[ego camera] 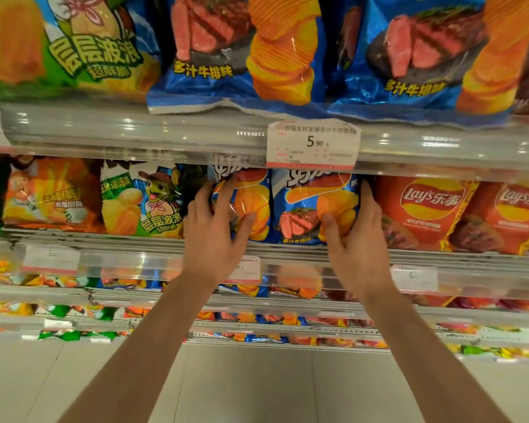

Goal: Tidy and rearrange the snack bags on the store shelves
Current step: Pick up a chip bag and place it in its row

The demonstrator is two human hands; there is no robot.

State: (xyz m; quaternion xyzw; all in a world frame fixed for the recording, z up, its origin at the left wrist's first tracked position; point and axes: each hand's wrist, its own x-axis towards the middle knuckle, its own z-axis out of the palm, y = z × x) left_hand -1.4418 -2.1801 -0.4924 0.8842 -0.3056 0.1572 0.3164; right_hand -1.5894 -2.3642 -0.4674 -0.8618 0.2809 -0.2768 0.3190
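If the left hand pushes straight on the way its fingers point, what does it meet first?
Probably nothing new: the left hand already grips a blue chip bag. Going further would likely press that bag deeper into the shelf; what sits behind it is hidden.

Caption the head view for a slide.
Left hand and right hand each grip a blue steak-flavour chip bag on the middle shelf.

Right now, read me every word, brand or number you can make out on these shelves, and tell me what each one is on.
"5.90": price tag on the upper shelf rail; its small print is blurred.
"多汁牛排味": blue steak-flavour bag on the top shelf.
"层层波浪": green bag on the top shelf.
"Lay's 乐事": red bag beside the right hand.
The lower price tags are too blurred to read.
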